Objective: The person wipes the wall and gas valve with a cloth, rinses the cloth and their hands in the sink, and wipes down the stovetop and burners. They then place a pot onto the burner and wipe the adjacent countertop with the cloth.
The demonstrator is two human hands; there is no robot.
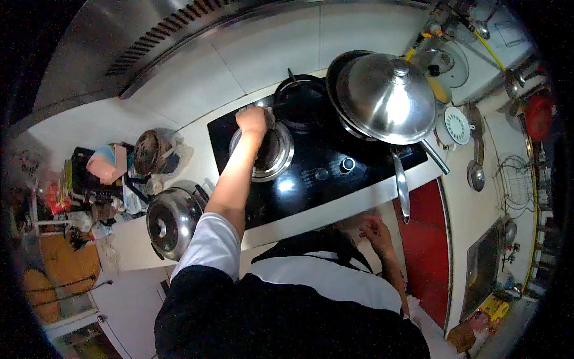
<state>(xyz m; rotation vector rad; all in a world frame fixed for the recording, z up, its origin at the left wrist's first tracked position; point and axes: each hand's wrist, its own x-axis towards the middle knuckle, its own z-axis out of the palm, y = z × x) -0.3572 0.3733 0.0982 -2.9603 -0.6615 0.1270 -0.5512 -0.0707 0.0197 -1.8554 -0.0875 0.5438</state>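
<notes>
My left hand (252,121) is closed at the far rim of the left burner (276,152) on the black glass stove (311,173). Something greyish, perhaps a cloth or scrubber, shows beside its fingers, too small to make out. My right hand (373,232) hangs in front of the counter's edge, near my body. Its fingers are loosely bent and apart, with nothing visible in them. The right burner at the back (300,102) is dark. A wok with a domed steel lid (385,96) stands on the stove's right side, its handle pointing toward me.
A lidded steel pot (173,224) stands on the counter left of the stove. Behind it are a dark pan (152,151) and a black basket (95,173). On the right are a white-green colander (456,125), a ladle (476,173) and a sink (481,269). A range hood (137,42) overhangs the back left.
</notes>
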